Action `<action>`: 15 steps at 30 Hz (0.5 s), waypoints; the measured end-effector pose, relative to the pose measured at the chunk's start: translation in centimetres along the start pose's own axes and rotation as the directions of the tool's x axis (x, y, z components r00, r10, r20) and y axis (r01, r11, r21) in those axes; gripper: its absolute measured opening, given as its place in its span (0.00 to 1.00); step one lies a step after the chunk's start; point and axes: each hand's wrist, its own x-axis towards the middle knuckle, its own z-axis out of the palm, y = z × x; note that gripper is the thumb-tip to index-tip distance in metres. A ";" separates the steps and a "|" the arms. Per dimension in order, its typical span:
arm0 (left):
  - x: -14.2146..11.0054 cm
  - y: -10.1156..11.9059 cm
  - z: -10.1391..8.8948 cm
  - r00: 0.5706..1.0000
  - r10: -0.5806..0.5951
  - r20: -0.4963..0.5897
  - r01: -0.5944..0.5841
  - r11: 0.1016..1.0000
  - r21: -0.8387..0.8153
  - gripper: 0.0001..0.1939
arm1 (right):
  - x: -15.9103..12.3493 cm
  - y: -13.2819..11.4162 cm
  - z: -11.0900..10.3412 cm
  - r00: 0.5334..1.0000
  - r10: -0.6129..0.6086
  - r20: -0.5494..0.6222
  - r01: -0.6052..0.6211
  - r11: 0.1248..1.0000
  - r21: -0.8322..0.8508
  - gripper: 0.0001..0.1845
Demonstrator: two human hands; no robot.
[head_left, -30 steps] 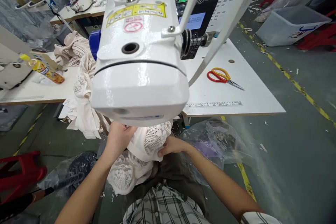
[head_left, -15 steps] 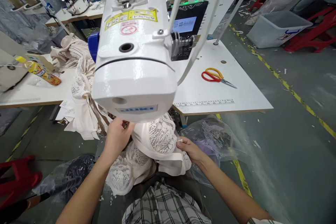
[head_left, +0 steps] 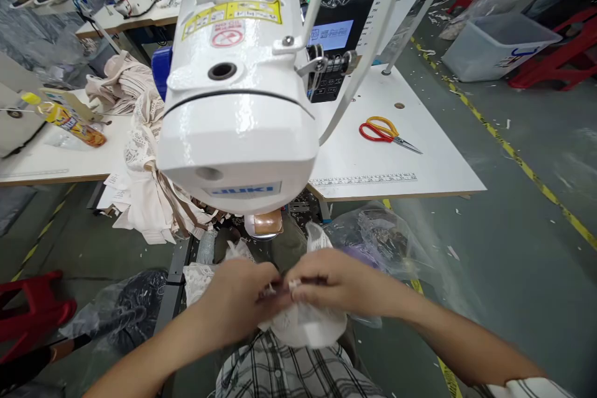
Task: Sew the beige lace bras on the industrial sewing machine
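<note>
Meeting at six o'clock from the machine (head_left: pixel 240 143), the left hand (head_left: pixel 240 292) and right hand (head_left: pixel 342 283) hold a pale garment (head_left: pixel 310 326) between them, above the checked shirt (head_left: pixel 284 367). The right fingers pinch a small edge; the left fingers, blurred, appear closed on the same cloth just beside them. The garment hangs toward six o'clock, apart from the machine. Judging by this, it is at a by-hand stage; which seams are done and which are left I cannot tell. Lace (head_left: pixel 198 280) shows at nine o'clock, perhaps the same piece. At ten o'clock hangs a cloth pile (head_left: pixel 144 168), whether finished or waiting unclear. Scissors (head_left: pixel 385 130) lie untouched at one o'clock on the worktop (head_left: pixel 438 174).
</note>
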 end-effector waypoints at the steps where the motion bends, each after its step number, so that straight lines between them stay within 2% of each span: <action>1: 0.3 -1.0 -0.7 0.998 -0.062 -0.018 0.061 0.997 -0.050 0.18 | 0.4 0.3 -0.6 0.997 0.028 -0.073 -0.032 0.998 -0.049 0.13; 3: 1.0 -2.7 -2.1 0.985 -0.148 -0.089 0.130 0.975 -0.178 0.18 | 1.4 1.2 -1.9 0.982 0.033 -0.186 -0.057 0.991 -0.124 0.13; 5: 1.8 -3.9 -3.1 0.961 -0.231 -0.153 0.183 0.944 -0.276 0.19 | 2.4 1.8 -2.9 0.968 0.032 -0.248 -0.075 0.984 -0.164 0.15; 9: 3.2 -5.5 -3.6 0.889 -0.356 -0.289 0.255 0.907 -0.334 0.21 | 4.0 2.2 -4.1 0.944 0.105 -0.313 -0.150 0.981 -0.123 0.17; 12: 4.0 -5.9 -4.0 0.875 -0.353 -0.332 0.224 0.902 -0.371 0.18 | 4.7 2.3 -4.8 0.926 0.099 -0.364 -0.131 0.989 -0.064 0.15; 15: 4.6 -5.6 -4.7 0.870 -0.331 -0.366 0.144 0.879 -0.454 0.16 | 5.2 3.0 -5.4 0.915 0.057 -0.400 -0.045 0.998 0.038 0.14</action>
